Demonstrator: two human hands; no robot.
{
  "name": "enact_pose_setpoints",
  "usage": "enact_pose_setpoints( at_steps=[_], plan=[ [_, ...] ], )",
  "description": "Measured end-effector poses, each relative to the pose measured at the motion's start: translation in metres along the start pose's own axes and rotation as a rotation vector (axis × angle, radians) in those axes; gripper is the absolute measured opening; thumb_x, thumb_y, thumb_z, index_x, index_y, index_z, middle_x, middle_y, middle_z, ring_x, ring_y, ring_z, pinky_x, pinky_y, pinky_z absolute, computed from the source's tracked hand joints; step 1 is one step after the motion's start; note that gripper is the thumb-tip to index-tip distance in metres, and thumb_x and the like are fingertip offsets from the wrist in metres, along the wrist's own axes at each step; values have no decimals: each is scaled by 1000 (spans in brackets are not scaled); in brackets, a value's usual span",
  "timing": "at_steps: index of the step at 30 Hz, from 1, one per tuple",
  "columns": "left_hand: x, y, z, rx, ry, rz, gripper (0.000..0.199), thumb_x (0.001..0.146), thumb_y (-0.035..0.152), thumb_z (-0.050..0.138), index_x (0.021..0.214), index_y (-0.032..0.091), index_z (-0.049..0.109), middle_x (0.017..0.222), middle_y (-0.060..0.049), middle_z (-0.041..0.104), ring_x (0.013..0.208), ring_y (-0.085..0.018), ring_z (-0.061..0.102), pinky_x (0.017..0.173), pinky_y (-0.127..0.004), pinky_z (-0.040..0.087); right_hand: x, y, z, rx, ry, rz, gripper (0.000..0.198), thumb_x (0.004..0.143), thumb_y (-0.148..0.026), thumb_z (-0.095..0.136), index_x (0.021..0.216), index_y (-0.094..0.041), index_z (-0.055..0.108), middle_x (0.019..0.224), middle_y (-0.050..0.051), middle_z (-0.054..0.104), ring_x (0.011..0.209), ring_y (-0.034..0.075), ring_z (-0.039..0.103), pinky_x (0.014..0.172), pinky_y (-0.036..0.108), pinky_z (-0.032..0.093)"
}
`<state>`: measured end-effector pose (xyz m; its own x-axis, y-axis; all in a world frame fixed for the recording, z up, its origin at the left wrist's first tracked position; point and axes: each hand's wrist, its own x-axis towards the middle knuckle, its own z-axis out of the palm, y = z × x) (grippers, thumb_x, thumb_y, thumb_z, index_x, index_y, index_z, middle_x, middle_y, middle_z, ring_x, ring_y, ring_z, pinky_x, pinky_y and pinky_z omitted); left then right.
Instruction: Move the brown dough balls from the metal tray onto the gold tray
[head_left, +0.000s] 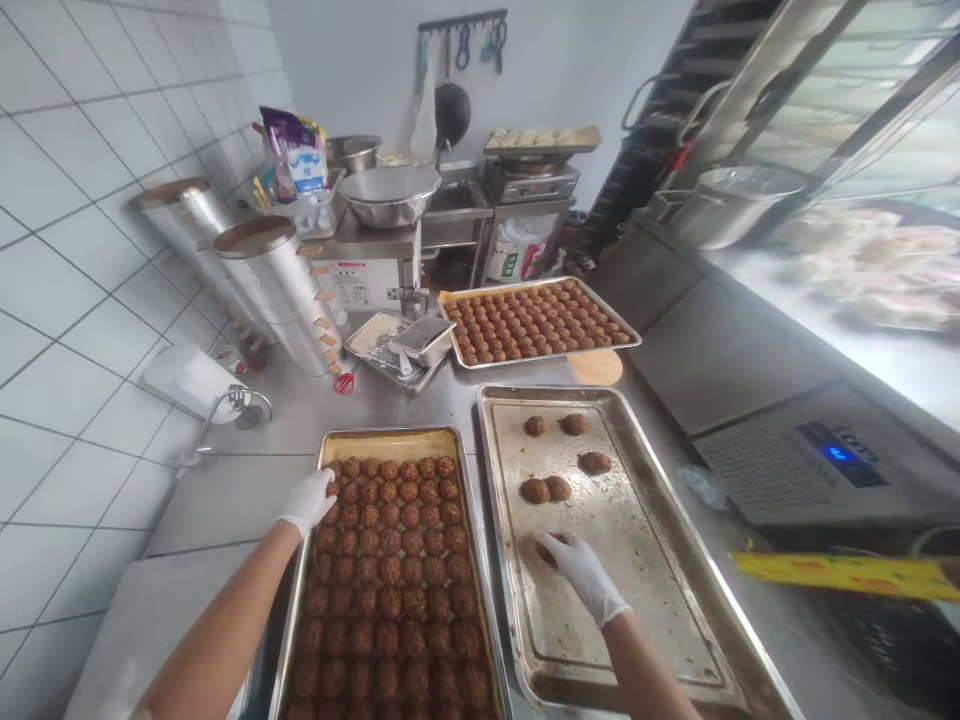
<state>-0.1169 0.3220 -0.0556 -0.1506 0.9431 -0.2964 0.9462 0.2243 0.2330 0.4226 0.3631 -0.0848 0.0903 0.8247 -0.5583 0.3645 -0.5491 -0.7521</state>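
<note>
My left hand [310, 500], in a white glove, reaches over the left rim of the lined tray [390, 436]. Its fingers curl against a brown ball [332, 488] at the end of a row. Close rows of similar dark, bumpy balls fill this tray. In the right-hand metal tray [622, 600], my right hand [585, 572], gloved too, has its fingers bent around another brown ball [550, 552], partly hidden beneath them. Farther up that tray lie a touching pair of balls [546, 489] and a few single ones, among them a longish lump [595, 462].
A full tray of balls [536, 322] lies behind, over a round wooden board [597, 367]. Red scissors [343, 383] and a small metal tin [422, 341] are near tall metal cylinders [262, 270]. At right stands a display case [862, 270] beside a yellow strip [840, 573].
</note>
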Motion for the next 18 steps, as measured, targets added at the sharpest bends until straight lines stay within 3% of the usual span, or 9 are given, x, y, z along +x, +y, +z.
enact_pose_setpoints(
  at_steps=[3,5,8,11,12,13,15,18],
  plan=[
    [-4,4,-3,-7,18,18,19,91,16,63,107,24,57,114,-9,70,104,-30,69,94,-42,54,-36,-12,22,403,-170,127,39,63,-49,82,81,-17,70,78,5,70,74,18,66,74,34,58],
    [-17,18,-5,-16,66,7,16,94,15,56,108,22,57,117,-13,68,109,-33,67,96,-46,55,-60,-23,42,621,-250,154,46,62,-46,88,96,-18,73,99,7,75,92,20,72,88,35,62],
    [-51,64,-11,-203,158,150,30,98,18,50,126,25,57,138,-14,62,132,-33,59,115,-53,50,-89,-45,80,629,-273,165,61,61,-45,93,111,-18,73,117,10,73,105,23,73,98,38,63],
    [-87,124,-14,-491,-53,421,63,93,20,64,149,39,44,160,-5,49,152,-28,43,133,-53,35,-107,-71,130,511,-277,160,64,61,-46,93,113,-15,71,108,9,73,95,20,73,88,35,64],
    [-95,141,-14,-562,-124,450,74,87,19,72,151,40,42,161,-5,49,152,-30,43,133,-54,36,-111,-80,146,496,-313,137,64,62,-47,92,112,-15,70,105,9,73,92,20,72,84,34,63],
    [-100,153,-14,-621,-171,454,73,83,17,75,148,40,48,155,-5,56,146,-30,50,129,-53,42,-113,-88,161,501,-349,105,67,62,-47,92,115,-14,68,102,8,74,91,20,72,81,33,62],
    [-96,161,-15,-676,-172,433,55,83,16,75,132,37,62,134,-5,67,127,-30,63,116,-51,53,-114,-102,182,534,-429,74,80,60,-49,92,126,-15,61,105,9,76,93,22,73,80,33,62],
    [-57,132,-21,-597,5,379,33,88,17,68,118,32,66,122,-5,68,119,-29,65,112,-48,54,-99,-109,177,477,-412,28,88,66,-53,88,137,-16,54,125,16,74,106,26,74,90,39,63]
  ],
)
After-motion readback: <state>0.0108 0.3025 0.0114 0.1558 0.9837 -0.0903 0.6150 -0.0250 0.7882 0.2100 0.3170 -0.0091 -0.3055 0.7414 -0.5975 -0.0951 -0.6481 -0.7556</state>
